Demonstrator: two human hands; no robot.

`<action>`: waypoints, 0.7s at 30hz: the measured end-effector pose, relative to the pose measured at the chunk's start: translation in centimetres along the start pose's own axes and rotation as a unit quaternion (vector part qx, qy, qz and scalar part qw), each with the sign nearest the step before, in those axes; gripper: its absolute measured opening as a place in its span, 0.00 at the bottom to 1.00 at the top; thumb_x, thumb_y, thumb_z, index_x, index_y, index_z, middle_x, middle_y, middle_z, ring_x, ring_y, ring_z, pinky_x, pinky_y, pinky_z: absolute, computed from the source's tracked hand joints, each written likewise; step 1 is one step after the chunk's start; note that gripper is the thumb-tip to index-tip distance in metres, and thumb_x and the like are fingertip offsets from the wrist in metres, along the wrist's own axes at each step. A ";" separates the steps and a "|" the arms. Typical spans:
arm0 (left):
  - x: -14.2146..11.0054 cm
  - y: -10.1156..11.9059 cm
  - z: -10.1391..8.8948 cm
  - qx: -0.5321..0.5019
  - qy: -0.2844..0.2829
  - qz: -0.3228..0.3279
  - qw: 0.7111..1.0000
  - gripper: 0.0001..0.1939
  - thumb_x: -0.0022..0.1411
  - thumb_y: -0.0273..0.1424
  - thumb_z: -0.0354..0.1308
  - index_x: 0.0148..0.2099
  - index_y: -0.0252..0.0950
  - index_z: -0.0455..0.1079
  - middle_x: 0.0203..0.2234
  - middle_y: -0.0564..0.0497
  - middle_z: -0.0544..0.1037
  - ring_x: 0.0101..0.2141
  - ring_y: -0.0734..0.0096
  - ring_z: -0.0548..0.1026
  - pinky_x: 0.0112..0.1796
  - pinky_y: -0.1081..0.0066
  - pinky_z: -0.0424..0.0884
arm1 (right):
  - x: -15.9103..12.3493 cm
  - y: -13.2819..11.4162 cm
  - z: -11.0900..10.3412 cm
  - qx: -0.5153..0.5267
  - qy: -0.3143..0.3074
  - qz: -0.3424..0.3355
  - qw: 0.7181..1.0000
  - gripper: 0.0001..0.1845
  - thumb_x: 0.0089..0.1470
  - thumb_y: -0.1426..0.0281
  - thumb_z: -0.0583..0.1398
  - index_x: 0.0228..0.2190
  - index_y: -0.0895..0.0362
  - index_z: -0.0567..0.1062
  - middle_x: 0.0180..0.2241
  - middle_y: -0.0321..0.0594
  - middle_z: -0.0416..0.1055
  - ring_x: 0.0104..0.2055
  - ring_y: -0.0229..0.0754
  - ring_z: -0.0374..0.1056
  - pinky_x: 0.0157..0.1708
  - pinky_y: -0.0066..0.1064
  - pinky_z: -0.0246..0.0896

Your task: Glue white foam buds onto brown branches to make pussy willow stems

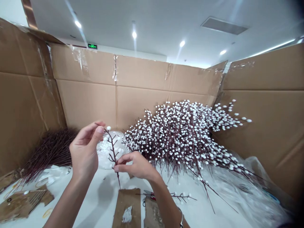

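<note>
A thin dark brown artificial berry branch (113, 148) stands nearly upright in front of me, a white foam berry (108, 128) near its top and several bare side twigs. My left hand (85, 145) is closed at the branch's tip, thumb and fingers pinched together beside that berry. Lower down, my right hand (134, 164) pinches the stem between thumb and forefinger. Behind the branch lies a clear plastic bag (102, 161) of white berries. Below it, a cardboard piece (118, 209) carries a smear of white paste (127, 214).
A large heap of white-berried branches (180, 133) fills the back right. Bare brown stems (54, 147) are piled at left. Scissors (149, 193) and another cardboard piece (152, 210) lie by my right forearm. Torn cardboard (21, 205) is front left; cardboard walls (142, 101) enclose the white table (95, 202).
</note>
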State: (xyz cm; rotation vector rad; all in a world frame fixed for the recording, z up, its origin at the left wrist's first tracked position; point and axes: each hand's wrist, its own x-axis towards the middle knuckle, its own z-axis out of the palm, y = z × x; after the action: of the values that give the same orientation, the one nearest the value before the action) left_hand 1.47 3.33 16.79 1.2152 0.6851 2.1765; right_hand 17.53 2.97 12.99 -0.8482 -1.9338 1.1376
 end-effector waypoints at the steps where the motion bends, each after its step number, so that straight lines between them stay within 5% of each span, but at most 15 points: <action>1: 0.2 0.1 -0.1 0.005 0.000 -0.001 1.000 0.16 0.56 0.35 0.68 0.48 0.43 0.77 0.44 0.53 0.79 0.40 0.73 0.74 0.39 0.74 0.69 | -0.1 -0.1 -0.4 -0.002 0.013 -0.004 1.000 0.09 0.48 0.61 0.67 0.25 0.54 0.79 0.27 0.33 0.76 0.31 0.37 0.69 0.36 0.31 0.63; 4: 0.9 0.1 -0.6 0.017 0.011 -0.022 1.000 0.27 0.55 0.37 0.70 0.56 0.44 0.72 0.46 0.53 0.78 0.42 0.72 0.73 0.39 0.74 0.69 | -1.0 -0.5 -2.5 -0.012 0.066 -0.004 0.998 0.08 0.52 0.63 0.65 0.27 0.54 0.79 0.29 0.35 0.77 0.33 0.37 0.70 0.39 0.33 0.65; 9: 1.0 -0.7 -0.9 0.037 -0.017 -0.046 0.998 0.24 0.55 0.37 0.69 0.54 0.45 0.72 0.46 0.54 0.77 0.42 0.67 0.73 0.40 0.70 0.68 | -3.8 -1.8 -10.1 -0.055 0.267 0.002 0.962 0.13 0.55 0.57 0.62 0.29 0.53 0.79 0.30 0.37 0.76 0.32 0.38 0.68 0.37 0.34 0.65; 14: 0.6 -1.0 -0.6 0.078 -0.055 -0.050 0.994 0.22 0.56 0.38 0.68 0.52 0.49 0.71 0.47 0.56 0.76 0.46 0.60 0.72 0.45 0.63 0.67 | -5.7 -5.3 -22.9 -0.169 0.462 -0.017 0.871 0.15 0.56 0.58 0.60 0.30 0.57 0.78 0.31 0.41 0.76 0.26 0.35 0.64 0.30 0.29 0.62; 16: 0.6 -1.1 -0.5 0.090 -0.060 -0.054 0.993 0.22 0.55 0.39 0.68 0.52 0.48 0.71 0.47 0.54 0.76 0.46 0.60 0.73 0.45 0.63 0.67 | -5.5 -6.4 -28.0 -0.288 0.534 0.057 0.793 0.17 0.59 0.60 0.55 0.35 0.60 0.78 0.32 0.43 0.76 0.24 0.33 0.62 0.27 0.27 0.60; 18: 0.6 -1.3 -0.3 0.103 -0.069 -0.064 0.990 0.24 0.54 0.39 0.68 0.52 0.46 0.70 0.46 0.53 0.76 0.44 0.63 0.73 0.44 0.65 0.68 | -5.0 -6.9 -32.1 -0.328 0.559 0.104 0.754 0.18 0.60 0.64 0.53 0.35 0.64 0.78 0.30 0.45 0.75 0.23 0.34 0.60 0.25 0.28 0.57; 21: 0.8 -1.9 -0.2 0.133 -0.098 -0.093 0.982 0.26 0.53 0.42 0.68 0.53 0.43 0.69 0.47 0.51 0.77 0.44 0.65 0.73 0.42 0.69 0.69 | -4.1 -6.3 -35.4 -0.375 0.537 0.186 0.733 0.14 0.54 0.68 0.57 0.27 0.65 0.79 0.22 0.44 0.72 0.23 0.36 0.61 0.26 0.30 0.56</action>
State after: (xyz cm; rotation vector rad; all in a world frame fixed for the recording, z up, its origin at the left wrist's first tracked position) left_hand 1.34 5.19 15.91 1.4154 0.9845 1.8246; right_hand 48.13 12.23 29.83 -1.8550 -1.1305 -0.1651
